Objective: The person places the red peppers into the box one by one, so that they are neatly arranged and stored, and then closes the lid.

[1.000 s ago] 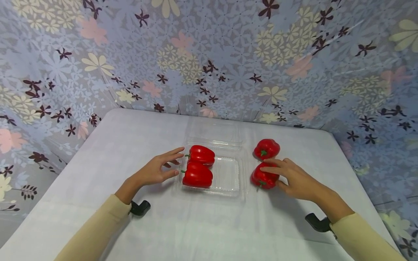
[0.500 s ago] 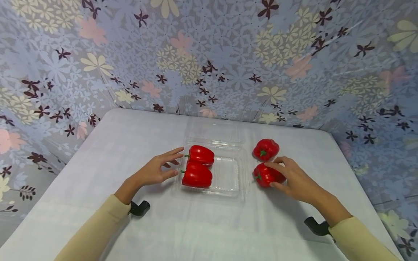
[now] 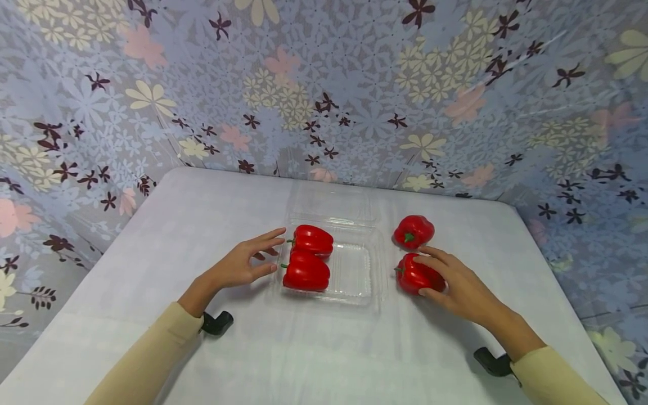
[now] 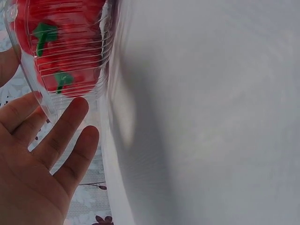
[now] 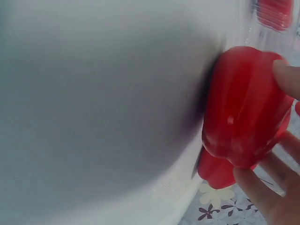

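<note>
Two red bell peppers lie side by side in the left half of a clear plastic clamshell container (image 3: 354, 270), a far one (image 3: 313, 241) and a near one (image 3: 306, 273), stems to the left. My left hand (image 3: 242, 264) is at the container's left edge, fingers spread and relaxed; the left wrist view shows its fingertips beside the ribbed wall. With thumb and fingers on either side, my right hand (image 3: 463, 289) holds another red bell pepper (image 3: 417, 275) right of the container, its stem facing left. Just behind it lies one more red bell pepper (image 3: 414, 232).
The container's lid (image 3: 331, 202) is folded back flat towards the far edge of the white-covered table (image 3: 324, 354). A flower-patterned cloth (image 3: 324, 84) hangs behind the table and along its sides. A black wrist mount (image 3: 216, 323) shows under the left sleeve.
My right hand has turned the near right pepper, so its stem swung from facing me to pointing left at the container. The left hand and the peppers in the container have stayed put.
</note>
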Available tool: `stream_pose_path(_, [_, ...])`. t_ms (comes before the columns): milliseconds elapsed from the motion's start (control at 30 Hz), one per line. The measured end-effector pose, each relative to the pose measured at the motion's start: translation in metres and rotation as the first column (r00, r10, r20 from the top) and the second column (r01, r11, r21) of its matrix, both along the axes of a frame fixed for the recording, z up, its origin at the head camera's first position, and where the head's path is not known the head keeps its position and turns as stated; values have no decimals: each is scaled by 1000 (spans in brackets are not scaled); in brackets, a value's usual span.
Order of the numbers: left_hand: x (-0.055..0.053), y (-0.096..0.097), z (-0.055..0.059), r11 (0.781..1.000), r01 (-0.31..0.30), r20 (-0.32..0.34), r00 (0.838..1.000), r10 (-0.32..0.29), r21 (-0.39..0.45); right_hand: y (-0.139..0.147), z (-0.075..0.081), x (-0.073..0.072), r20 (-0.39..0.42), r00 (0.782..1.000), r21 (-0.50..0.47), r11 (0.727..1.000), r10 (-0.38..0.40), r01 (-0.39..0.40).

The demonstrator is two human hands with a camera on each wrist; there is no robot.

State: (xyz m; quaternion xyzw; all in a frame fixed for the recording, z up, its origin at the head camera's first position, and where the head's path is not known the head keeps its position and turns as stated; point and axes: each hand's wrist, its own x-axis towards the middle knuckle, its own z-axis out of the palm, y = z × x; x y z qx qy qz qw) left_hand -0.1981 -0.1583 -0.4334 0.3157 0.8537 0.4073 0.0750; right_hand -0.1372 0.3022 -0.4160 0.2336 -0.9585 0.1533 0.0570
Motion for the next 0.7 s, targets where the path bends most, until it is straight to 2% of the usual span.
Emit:
stream_pose_path(100, [-1,0,0,1000,3,-1,1000,-3,4,0,-2,2,-51,999,20,1000,10,-9])
stream_pose_path(367, [0,1,1,1000,10,2,1000,-10,13,-1,-3,4,-102,990,25,995,98,-96])
stream_pose_path(700, [-1,0,-1,1000,15,-4,1000,-15,20,0,-3,5,-89,992,14,996,90,-89])
